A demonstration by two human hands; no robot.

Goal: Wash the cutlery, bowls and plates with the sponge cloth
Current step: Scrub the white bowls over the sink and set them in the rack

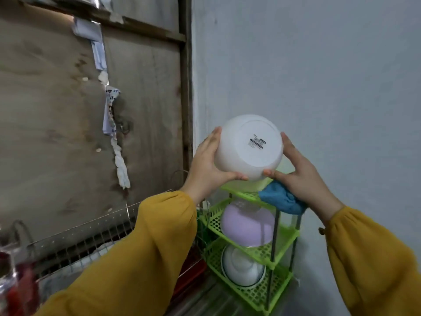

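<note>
Yellow sleeves reach mid-frame; left hand and right hand clasp an upturned white bowl, sponge cloth under the right palm. Seemingly racking: next, lower it level onto the green rack.

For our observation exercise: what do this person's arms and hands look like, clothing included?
The left sleeve and right sleeve are loose, puffy, mustard-yellow, gathered at the wrists. A small brown button sits on the right cuff. The left hand and right hand are bare: no gloves, rings or watch visible.

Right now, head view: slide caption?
Left hand and right hand hold inverted white bowl above green rack; blue cloth tucked under right hand.
</note>
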